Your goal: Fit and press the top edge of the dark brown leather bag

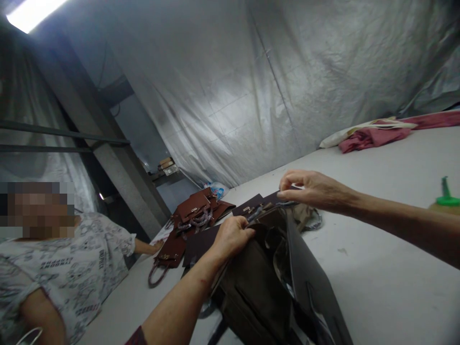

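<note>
One wide white bench [388, 268] carries everything. At its near edge, just below the camera, stands a dark brown handbag [258, 282] with its mouth open and facing up. At the left, a co-worker [72, 268] in a printed shirt rests a hand on the bench beside a pile of reddish-brown handbags [194, 213]. A pink cloth [373, 136] lies at the far end. The left hand [233, 235] has its grip clenched on the bag's near top edge. The right hand [309, 189] pinches the wrapped handle [287, 204] at the bag's far edge. A small green-topped object [446, 197] sits at the right.
</note>
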The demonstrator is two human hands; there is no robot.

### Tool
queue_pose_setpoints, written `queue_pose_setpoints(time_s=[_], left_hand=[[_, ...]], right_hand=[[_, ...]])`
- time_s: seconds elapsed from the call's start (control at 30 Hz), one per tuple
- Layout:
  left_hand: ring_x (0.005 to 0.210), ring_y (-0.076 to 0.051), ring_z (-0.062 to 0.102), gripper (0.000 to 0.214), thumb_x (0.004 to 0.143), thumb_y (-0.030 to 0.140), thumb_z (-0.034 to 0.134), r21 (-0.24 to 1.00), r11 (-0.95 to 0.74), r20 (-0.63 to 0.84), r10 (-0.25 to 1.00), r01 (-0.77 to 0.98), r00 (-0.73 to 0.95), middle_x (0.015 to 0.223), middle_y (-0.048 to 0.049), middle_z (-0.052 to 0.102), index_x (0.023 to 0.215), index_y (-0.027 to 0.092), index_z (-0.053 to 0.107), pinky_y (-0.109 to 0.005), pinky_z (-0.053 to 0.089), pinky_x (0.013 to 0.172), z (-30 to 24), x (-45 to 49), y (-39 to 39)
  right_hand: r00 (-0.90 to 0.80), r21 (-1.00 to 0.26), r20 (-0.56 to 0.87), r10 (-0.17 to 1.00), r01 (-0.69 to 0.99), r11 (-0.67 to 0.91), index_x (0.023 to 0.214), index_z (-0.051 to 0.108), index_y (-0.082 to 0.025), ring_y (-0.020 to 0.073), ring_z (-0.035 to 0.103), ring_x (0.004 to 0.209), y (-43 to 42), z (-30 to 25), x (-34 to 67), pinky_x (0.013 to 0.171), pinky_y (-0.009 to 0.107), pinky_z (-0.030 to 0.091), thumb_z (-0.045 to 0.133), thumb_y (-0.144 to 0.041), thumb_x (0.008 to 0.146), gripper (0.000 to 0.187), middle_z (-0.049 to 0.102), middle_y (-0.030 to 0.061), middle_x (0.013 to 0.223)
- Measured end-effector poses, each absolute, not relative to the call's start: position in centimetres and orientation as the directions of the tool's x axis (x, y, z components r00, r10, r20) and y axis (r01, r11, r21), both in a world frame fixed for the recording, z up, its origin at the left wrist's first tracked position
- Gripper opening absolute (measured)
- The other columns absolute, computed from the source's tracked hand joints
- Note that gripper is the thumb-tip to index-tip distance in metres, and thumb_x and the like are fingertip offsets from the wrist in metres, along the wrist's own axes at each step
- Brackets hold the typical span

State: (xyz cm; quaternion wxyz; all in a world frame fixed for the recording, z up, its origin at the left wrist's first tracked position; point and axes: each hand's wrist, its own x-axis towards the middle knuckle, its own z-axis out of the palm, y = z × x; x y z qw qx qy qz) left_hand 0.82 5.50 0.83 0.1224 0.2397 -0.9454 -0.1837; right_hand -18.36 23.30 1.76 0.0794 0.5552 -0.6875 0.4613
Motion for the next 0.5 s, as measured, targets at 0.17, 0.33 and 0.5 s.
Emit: queue_pose_setpoints(time_s=[0.17,0.33,0.5], left_hand=[[0.071,-0.018,0.061,0.01,0.08,0.024,0.068,0.409,0.808,0.176,-0.526,-0.424,-0.832,0.068,0.0009,0.065,0.071,0.02,0.07,-0.025,0.04,0.062,0.5,1.3,5.9],[0.071,-0.018,0.059,0.011,0.081,0.025,0.066,0.406,0.817,0.204,-0.518,-0.41,-0.831,0.068,0.0003,0.064,0.072,0.02,0.071,-0.025,0.037,0.06,0.5,1.5,6.4],[0.069,-0.018,0.058,0.01,0.079,0.021,0.065,0.421,0.811,0.213,-0.523,-0.406,-0.825,0.067,0.0007,0.065,0.075,0.021,0.075,-0.026,0.037,0.062,0.3,1.7,6.4]], right_hand=[[-0.191,-0.321,0.497,-0.846,-0.947,0.026,0.066,0.072,-0.02,0.0311,0.057,0.11,21.7,1.8,-14.6,0.095,0.042,0.043,0.07,-0.041,0.087,0.03,0.071,0.0107,0.099],[-0.213,-0.093,0.371,-0.904,-0.977,0.192,0.07,0.073,-0.018,0.0342,0.054,0.107,20.5,2.1,-11.8,0.081,0.042,0.037,0.076,-0.044,0.084,0.029,0.069,0.0137,0.101],[-0.213,-0.063,0.331,-0.919,-0.977,0.204,0.069,0.072,-0.017,0.0328,0.054,0.107,19.9,1.9,-11.8,0.076,0.042,0.03,0.069,-0.018,0.081,0.013,0.072,0.0136,0.101]])
